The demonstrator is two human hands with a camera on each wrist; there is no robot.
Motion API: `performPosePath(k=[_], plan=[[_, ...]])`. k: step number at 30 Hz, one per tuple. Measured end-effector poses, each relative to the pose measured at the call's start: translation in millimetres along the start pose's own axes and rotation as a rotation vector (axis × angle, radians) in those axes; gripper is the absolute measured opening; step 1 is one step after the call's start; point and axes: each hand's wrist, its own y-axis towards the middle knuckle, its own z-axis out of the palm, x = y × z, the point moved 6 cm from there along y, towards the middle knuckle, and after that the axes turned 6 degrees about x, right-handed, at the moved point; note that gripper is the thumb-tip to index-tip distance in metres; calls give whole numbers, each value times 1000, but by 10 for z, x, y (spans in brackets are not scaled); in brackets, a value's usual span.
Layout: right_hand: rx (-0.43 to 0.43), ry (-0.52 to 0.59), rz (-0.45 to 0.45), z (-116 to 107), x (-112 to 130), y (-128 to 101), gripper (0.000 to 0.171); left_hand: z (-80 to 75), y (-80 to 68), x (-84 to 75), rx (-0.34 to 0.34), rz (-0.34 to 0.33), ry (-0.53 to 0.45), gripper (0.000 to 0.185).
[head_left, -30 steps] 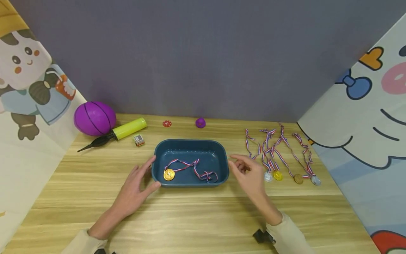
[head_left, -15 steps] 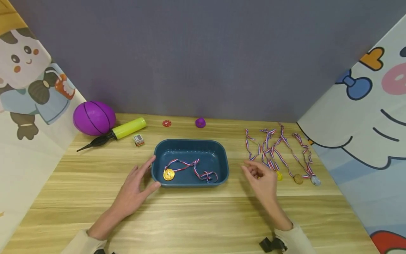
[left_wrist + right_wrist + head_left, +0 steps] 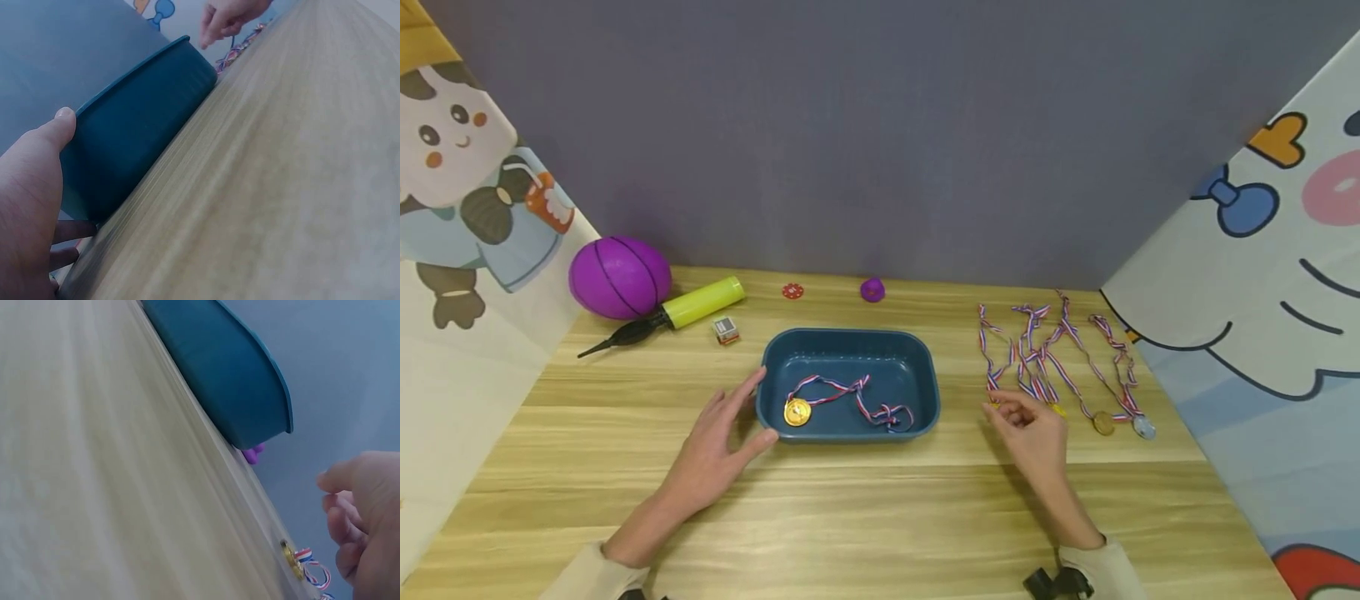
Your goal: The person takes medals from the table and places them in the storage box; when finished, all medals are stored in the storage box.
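Two hands work on a wooden counter (image 3: 880, 517). The left hand (image 3: 718, 454) lies open against the 9 o'clock end of a blue tray (image 3: 848, 343), thumb at the near corner, fingers straight along the wall, gripping nothing. Inside the tray lies one gold medal (image 3: 797, 412) with its striped ribbon trailing toward 3 o'clock. The right hand (image 3: 1033, 433) hovers over the loose medals (image 3: 1060, 367) spread at 3 o'clock of the tray, fingers loosely curled down toward the nearest one; whether they have closed on it I cannot tell, since the hand hides it. To my eye the step is picking up the next medal. It would go best by pinching the disc or the ribbon just above it, lifting straight up so that the tangled neighbouring ribbons fall away, while the left hand steadies the tray. A purple ball (image 3: 620, 277) and a yellow pump (image 3: 700, 302) sit at 10 o'clock
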Motion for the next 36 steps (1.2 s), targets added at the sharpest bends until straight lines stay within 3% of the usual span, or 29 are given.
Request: performPosePath(k=[8, 17, 30, 36], plan=[[70, -157, 88, -36, -65, 9, 16, -5, -2, -9, 11, -7, -3, 86], [64, -361, 50, -171, -173, 33, 29, -8, -5, -20, 10, -9, -8, 85], [259, -402, 237, -166, -278, 31, 47, -2, -9, -13, 11, -13, -8, 85], [279, -395, 245, -147, -263, 22, 40, -5, -6, -17, 9, -11, -1, 84]])
